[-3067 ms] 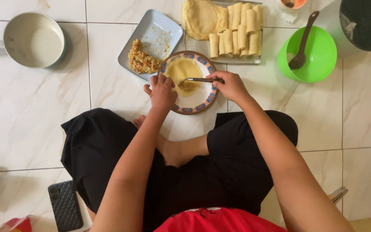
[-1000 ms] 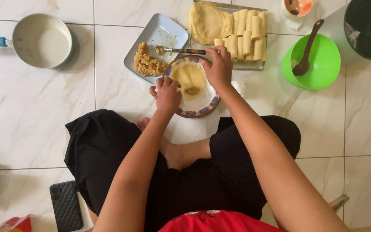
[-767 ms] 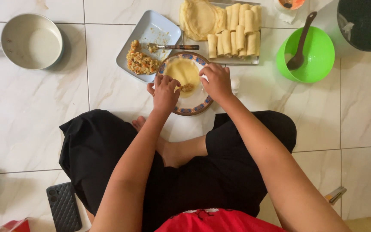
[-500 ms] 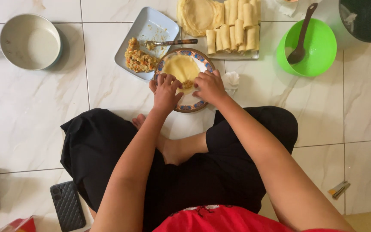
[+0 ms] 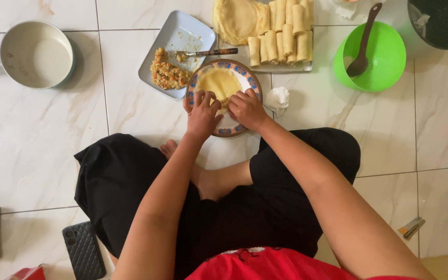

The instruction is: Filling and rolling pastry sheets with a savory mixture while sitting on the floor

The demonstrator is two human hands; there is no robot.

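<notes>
Both hands fold a thin yellow wrapper [image 5: 219, 83] on a round patterned plate [image 5: 248, 82].

Left hand [image 5: 202, 111] and right hand [image 5: 246, 108] pinch its soft near edge, fingers curled; grey tray [image 5: 175, 36] of crumbly filling at eleven o'clock.

The left hand [image 5: 202, 112] and right hand [image 5: 247, 108] covered the near edge of the yellow wrapper [image 5: 220, 83]. The dark pan [image 5: 444, 22] was cut off at the top right corner.

Both hands work at the near edge of a yellow wrapper [image 5: 220, 83] lying on a patterned plate [image 5: 249, 83]: left hand [image 5: 202, 114] at the plate's 7 o'clock, right hand [image 5: 247, 109] at 5, fingers [image 5: 207, 98] bent onto the wrapper. At the plate's 10 o'clock a grey tray [image 5: 180, 33] holds filling [image 5: 166, 75] and a spoon [image 5: 203, 53]. Finished rolls [image 5: 281, 44] lie at 1 o'clock, a green bowl [image 5: 385, 57] at 2, a pan [image 5: 37, 54] at 9.
</notes>
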